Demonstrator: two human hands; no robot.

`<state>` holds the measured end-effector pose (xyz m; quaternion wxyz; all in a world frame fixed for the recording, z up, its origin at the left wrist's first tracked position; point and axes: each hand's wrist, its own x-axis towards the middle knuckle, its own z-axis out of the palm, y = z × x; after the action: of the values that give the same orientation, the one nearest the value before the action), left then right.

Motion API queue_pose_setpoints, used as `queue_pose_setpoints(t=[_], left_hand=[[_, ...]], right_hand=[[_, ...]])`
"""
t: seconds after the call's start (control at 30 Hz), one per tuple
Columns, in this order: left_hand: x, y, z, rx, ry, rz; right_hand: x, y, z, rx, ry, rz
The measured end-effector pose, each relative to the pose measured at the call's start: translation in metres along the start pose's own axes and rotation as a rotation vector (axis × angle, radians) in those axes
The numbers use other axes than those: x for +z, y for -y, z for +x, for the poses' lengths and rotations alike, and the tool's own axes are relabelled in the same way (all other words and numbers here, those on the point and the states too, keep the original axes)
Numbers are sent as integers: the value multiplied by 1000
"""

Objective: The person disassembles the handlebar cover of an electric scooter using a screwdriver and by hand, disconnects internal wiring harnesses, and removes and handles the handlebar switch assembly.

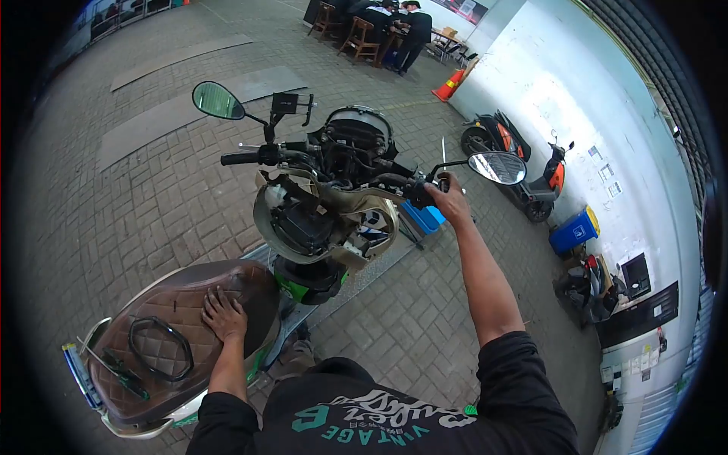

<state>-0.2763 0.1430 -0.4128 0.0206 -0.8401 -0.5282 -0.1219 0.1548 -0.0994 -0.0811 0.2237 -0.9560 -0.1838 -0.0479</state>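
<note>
My left hand (pixel 225 315) lies flat, fingers spread, on the brown quilted seat (pixel 254 284) of a scooter. Beside it on the seat rest a black ring-shaped trim piece (pixel 187 356) and a tool with a green handle (pixel 129 379), which looks like a screwdriver. My right hand (pixel 450 199) is wrapped round the right handlebar grip (pixel 431 192). The scooter's front is stripped of its covers, so the headlight housing (pixel 356 125) and wiring show. Mirrors (pixel 497 167) stand on both sides, and a phone holder (pixel 287 104) sits near the left one.
Several people (pixel 413 34) gather round a table at the back. An orange cone (pixel 449 85), parked scooters (pixel 497 133) and a blue bin (pixel 574 230) line the white wall at the right. A blue tray (pixel 426 218) is beyond the handlebar. Flat boards (pixel 197 106) lie on the paving.
</note>
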Motion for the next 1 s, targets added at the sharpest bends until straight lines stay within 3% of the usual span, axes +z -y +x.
queue_pose_setpoints(t=[0.07, 0.4, 0.6, 1.0], left_hand=[[2, 1, -2, 2, 1, 1], [-1, -1, 0, 0, 3, 9], [1, 0, -1, -17, 61, 30], [6, 2, -3, -3, 13, 4]], right_hand=[[-2, 7, 0, 64, 8, -14], [-3, 3, -6, -69, 3, -52], [5, -4, 9, 82, 0, 5], [-1, 3, -10, -30, -36, -13]])
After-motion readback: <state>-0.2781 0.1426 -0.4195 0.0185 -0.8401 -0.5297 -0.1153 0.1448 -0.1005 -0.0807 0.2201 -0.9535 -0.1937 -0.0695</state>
